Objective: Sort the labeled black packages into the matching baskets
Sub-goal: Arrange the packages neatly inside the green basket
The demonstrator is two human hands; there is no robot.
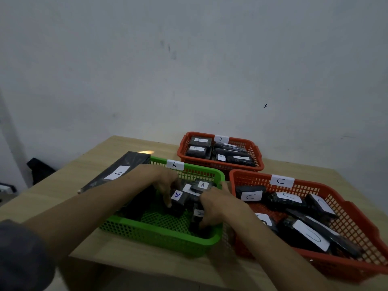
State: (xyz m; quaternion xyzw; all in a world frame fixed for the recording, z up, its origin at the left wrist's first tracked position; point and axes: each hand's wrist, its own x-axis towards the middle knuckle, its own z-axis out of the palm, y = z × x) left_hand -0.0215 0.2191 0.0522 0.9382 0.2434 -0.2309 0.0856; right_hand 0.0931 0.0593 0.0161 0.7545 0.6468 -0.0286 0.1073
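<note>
Both hands are inside the green basket (pixel 168 236) tagged A. My left hand (pixel 165 183) grips a black package (pixel 177 199) with an A label. My right hand (pixel 214 208) holds another A package (pixel 197 219) standing on end near the basket's right wall. A third A package (pixel 202 185) lies behind them. A long flat black package (pixel 117 171) labelled A leans over the basket's left rim. The red basket tagged B (pixel 258 158) at the back holds several B packages. The red basket tagged C (pixel 357 219) on the right holds several C packages.
The baskets stand on a light wooden table (pixel 69 185) pushed against a grey wall. The C basket overhangs the table's near right side. A dark bag (pixel 39 170) lies on the floor to the left.
</note>
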